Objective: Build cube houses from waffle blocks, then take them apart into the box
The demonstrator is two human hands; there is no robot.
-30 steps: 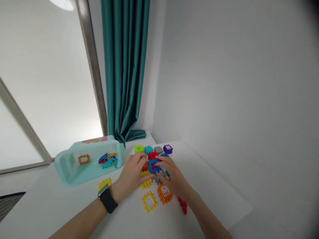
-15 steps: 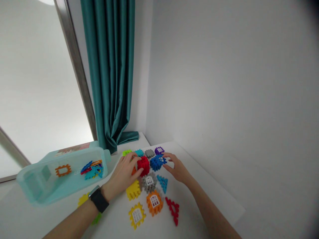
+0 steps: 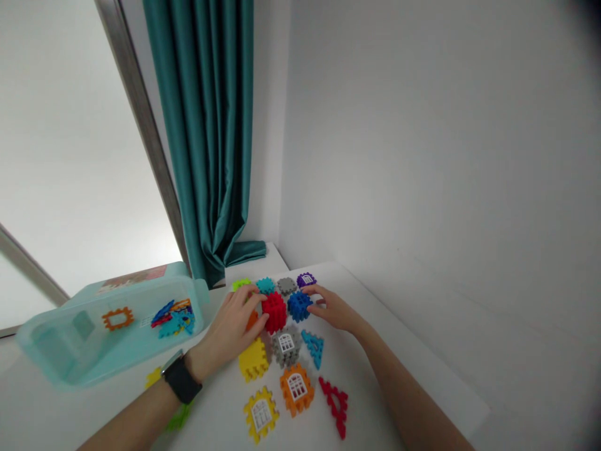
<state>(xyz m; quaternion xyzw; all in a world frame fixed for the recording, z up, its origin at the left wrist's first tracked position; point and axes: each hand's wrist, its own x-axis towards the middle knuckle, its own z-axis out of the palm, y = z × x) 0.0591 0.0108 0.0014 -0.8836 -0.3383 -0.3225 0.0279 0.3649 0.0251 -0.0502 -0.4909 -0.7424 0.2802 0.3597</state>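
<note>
My left hand [image 3: 237, 319], with a black watch [image 3: 181, 376] on its wrist, curls its thumb and index finger against the left side of a stack of red toothed building tiles [image 3: 275, 312]. An orange tile [image 3: 252, 321] shows partly between its fingers. My right hand [image 3: 333, 308] has thumb and fingertips on the right side of a stack of blue toothed tiles [image 3: 299, 306], beside the red one. Just nearer stand a grey stack with a white window [image 3: 287, 346], a yellow stack [image 3: 253, 360] and a light blue triangle tile [image 3: 313, 348].
Along the back lie lime [image 3: 241, 284], turquoise [image 3: 265, 285], grey [image 3: 286, 286] and purple [image 3: 306, 280] tiles. Nearer are a yellow window tile [image 3: 261, 413], an orange window stack [image 3: 297, 388] and a red triangle [image 3: 335, 406]. A turquoise bin [image 3: 107, 369] with loose tiles stands left.
The blue window tile that stuck out askew at my right fingers no longer shows; the blue stack looks more even. My left hand stays at the red stack. The view has shifted slightly.
</note>
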